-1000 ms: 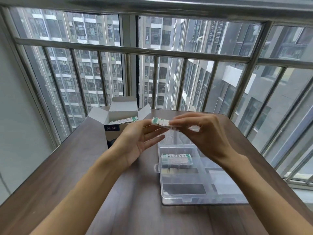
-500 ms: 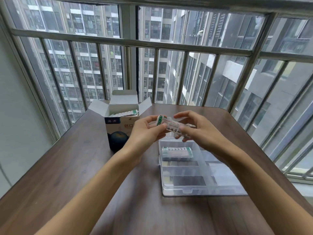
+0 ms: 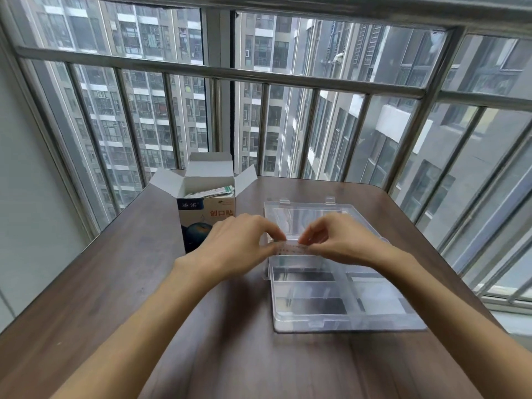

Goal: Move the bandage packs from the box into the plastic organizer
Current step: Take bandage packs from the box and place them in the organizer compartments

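1. The left hand [image 3: 241, 243] and the right hand [image 3: 342, 243] each pinch one end of a bandage pack [image 3: 292, 249] with curled fingertips.
2. The pack sits low over the far left compartment of the clear plastic organizer [image 3: 339, 321].
3. The open bandage box [image 3: 205, 203], more packs inside, stands left of the organizer on the wooden table [image 3: 115, 283].

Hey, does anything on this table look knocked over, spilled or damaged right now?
Nothing stands out. The box stands upright with its flaps open and packs inside. The plastic organizer lies flat with its lid open. Both hands, left hand and right hand, pinch one bandage pack over it.
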{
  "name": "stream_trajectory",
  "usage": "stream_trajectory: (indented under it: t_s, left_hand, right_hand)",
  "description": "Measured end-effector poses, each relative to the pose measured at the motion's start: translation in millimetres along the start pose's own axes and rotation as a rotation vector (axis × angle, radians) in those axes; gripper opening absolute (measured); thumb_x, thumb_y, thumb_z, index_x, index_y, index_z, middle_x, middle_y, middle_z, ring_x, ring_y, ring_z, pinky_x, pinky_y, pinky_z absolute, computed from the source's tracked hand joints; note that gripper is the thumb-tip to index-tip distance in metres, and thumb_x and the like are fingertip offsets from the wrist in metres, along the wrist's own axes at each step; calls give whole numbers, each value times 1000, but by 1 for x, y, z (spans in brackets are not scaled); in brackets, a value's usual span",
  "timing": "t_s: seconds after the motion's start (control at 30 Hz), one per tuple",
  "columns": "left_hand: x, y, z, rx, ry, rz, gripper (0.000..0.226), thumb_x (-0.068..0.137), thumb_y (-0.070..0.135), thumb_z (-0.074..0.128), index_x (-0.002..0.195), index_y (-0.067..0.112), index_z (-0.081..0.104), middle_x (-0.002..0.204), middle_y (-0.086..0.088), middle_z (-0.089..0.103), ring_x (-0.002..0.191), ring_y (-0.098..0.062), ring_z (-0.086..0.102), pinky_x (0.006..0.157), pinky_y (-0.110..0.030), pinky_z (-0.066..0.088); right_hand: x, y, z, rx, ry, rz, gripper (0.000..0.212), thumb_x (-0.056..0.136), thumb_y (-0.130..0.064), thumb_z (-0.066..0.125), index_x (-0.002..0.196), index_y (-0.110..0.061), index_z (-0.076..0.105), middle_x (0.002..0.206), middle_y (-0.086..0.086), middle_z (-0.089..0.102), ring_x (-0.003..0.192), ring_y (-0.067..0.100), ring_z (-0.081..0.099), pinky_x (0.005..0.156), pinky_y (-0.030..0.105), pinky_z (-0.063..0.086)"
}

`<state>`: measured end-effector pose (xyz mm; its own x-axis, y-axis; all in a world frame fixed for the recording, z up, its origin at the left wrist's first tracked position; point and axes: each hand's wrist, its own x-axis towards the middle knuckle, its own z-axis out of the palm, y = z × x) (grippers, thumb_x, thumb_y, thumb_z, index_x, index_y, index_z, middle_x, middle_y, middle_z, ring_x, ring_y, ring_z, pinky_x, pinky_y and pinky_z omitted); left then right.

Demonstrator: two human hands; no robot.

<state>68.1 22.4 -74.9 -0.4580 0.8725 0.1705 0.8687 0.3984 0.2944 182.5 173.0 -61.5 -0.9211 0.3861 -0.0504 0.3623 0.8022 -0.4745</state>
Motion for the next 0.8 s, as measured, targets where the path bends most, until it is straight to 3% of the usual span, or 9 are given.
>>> stream_trajectory:
  t_s: [0.17,0.27,0.37,0.47,0.57,0.7,0.8]
  left_hand:
    - [2,-3,3,95,-47,94,26,95,49,47,110,40,66,120,20,58,108,-14,58,79,-31,43]
    - [1,-3,0,67,35,111,22,92,47,54,105,38,69,109,17,60,98,-11,58,72,-29,41]
    - [-1,-2,-3,88,34,73,26,92,51,51,106,36,68,93,16,51,85,-12,54,68,-28,36]
    - [-2,-1,1,171,-86,38,35,98,52,36,121,39,58,112,6,64,102,-22,60,76,-34,43]
    - [-2,-1,6,139,-164,-7,36,100,49,29,126,42,53,121,0,64,109,-27,58,83,-37,44]
    - [0,3,12,76,-180,-50,35,99,42,29,122,40,56,120,0,65,108,-28,58,82,-36,42]
    - [2,6,13,-5,-161,-101,33,95,34,35,114,40,62,114,2,66,101,-25,59,80,-35,43]
  right_hand:
    - [3,-17,-8,-521,14,-125,14,85,-32,66,97,-31,74,99,-9,70,87,13,63,69,27,48]
    - [12,-23,-9,-643,-22,-153,17,83,-33,69,100,-31,72,102,-5,67,90,18,62,64,28,46]
    - [18,-24,-8,-626,-89,-133,20,83,-28,69,103,-30,72,95,-7,65,83,16,59,60,28,47]
    - [20,-22,-7,-515,-216,-92,22,89,-23,63,109,-27,70,78,-12,60,69,8,52,58,20,42]
    - [26,-19,-11,-377,-320,-21,23,90,-22,61,112,-24,70,63,-17,50,56,4,45,51,14,33]
    - [33,-12,-12,-225,-330,26,19,86,-22,67,103,-22,73,49,-14,48,46,5,36,45,13,30]
    - [33,-8,-10,-147,-303,59,16,83,-22,69,99,-22,74,55,-10,52,50,7,37,49,16,32]
